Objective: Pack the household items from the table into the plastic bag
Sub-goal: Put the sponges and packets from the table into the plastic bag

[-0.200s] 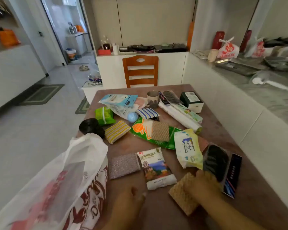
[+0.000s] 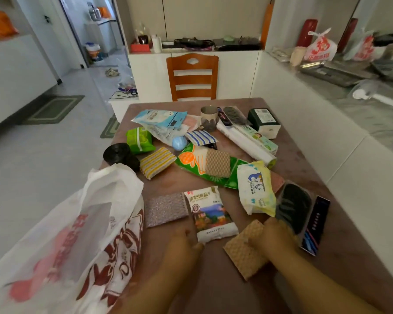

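A white plastic bag point(image 2: 73, 236) with red print lies open at the table's near left corner. My left hand point(image 2: 184, 244) is flat on the table, fingers apart, its fingertips touching the near left corner of a salt packet point(image 2: 210, 211). My right hand point(image 2: 275, 237) has its fingers curled over the right edge of a tan waffle sponge cloth point(image 2: 242, 250). Beside them lie a grey scouring pad point(image 2: 165, 208), a baby wipes pack point(image 2: 255, 188) and a black brush in its package point(image 2: 297, 207).
Further back on the brown table point(image 2: 340, 234) are a yellow striped sponge point(image 2: 157, 162), black bag rolls point(image 2: 117, 152), a green pack point(image 2: 139, 140), a blue ball point(image 2: 179, 142), a wrap roll point(image 2: 245, 141) and a box point(image 2: 263, 122). A wooden chair point(image 2: 192, 75) stands behind; a counter runs along the right.
My left hand has slid forward to the salt packet's corner. My right hand stays on the tan sponge cloth.
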